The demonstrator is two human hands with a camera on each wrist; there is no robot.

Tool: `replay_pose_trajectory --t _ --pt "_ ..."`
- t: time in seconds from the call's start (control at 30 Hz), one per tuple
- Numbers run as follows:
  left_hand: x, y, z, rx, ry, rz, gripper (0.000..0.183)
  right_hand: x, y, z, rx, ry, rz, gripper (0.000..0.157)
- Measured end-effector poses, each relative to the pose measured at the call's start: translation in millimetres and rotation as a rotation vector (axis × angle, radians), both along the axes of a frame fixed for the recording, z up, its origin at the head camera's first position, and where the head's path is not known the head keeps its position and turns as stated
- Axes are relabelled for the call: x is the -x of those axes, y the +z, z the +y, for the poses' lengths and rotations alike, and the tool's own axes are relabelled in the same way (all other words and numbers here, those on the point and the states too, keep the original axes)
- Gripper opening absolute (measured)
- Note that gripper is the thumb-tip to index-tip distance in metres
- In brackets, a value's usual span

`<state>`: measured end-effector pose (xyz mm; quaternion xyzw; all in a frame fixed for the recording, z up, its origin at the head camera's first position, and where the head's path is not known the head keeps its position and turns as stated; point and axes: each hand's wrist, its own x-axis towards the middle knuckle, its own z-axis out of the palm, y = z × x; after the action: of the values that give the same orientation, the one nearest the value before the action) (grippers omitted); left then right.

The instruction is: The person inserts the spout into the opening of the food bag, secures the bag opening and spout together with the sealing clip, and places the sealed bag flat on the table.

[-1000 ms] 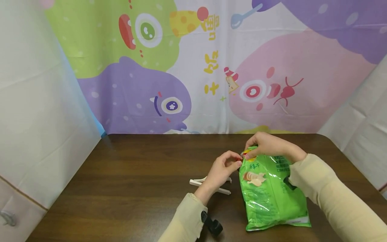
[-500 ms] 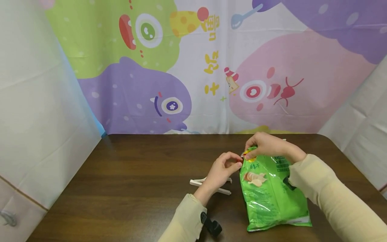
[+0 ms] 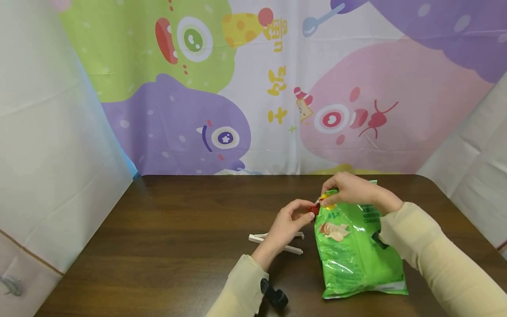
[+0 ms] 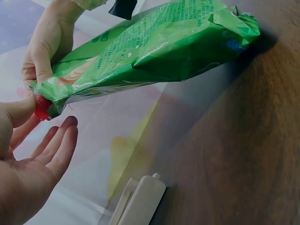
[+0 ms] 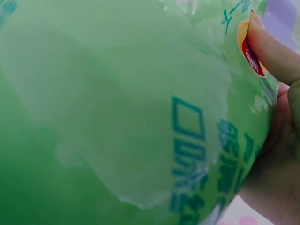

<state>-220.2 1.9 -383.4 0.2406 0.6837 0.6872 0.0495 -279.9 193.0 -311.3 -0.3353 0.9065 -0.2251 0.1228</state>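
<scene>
A green potato chip bag (image 3: 362, 251) stands on the table's right half, its upper end held up. My right hand (image 3: 350, 189) pinches its top edge, the thumb over the yellow and red logo; in the right wrist view this thumb (image 5: 274, 54) presses the bag's front. My left hand (image 3: 287, 224) is at the bag's upper left corner, pinching a small glossy red object (image 4: 42, 108) between thumb and index finger. That object touches the corner; its exact kind is unclear. In the left wrist view the other left fingers (image 4: 58, 150) spread away from the bag.
White bag-sealing clips (image 3: 293, 250) lie on the brown table (image 3: 178, 237) beneath and beside my left wrist. A cartoon-printed curtain (image 3: 273, 88) hangs behind the table, with white cloth (image 3: 55, 132) at the left. A black strap device (image 3: 275, 296) is on my left sleeve.
The bag has shifted slightly upward, away from the table's front. My left hand has eased down a little, and more of the red object shows. The right hand keeps its hold.
</scene>
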Motion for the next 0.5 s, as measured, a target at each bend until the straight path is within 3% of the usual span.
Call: replay_pose_trajectory --t 0.2,0.3,0.5 --pt "1.8 -3.1 -5.0 -0.013 0.017 -0.035 0.023 -3.8 -2.1 -2.0 0.007 -0.033 -0.002 0.011" --pt "6.7 -11.8 -8.7 0.001 0.05 -0.053 0.023 -5.7 -2.5 -3.1 0.0 -0.044 0.015 0.01" --pt "15.1 -29.0 -18.0 0.256 0.189 0.042 0.018 -8.5 -2.2 -4.1 -0.013 -0.057 0.032 0.009"
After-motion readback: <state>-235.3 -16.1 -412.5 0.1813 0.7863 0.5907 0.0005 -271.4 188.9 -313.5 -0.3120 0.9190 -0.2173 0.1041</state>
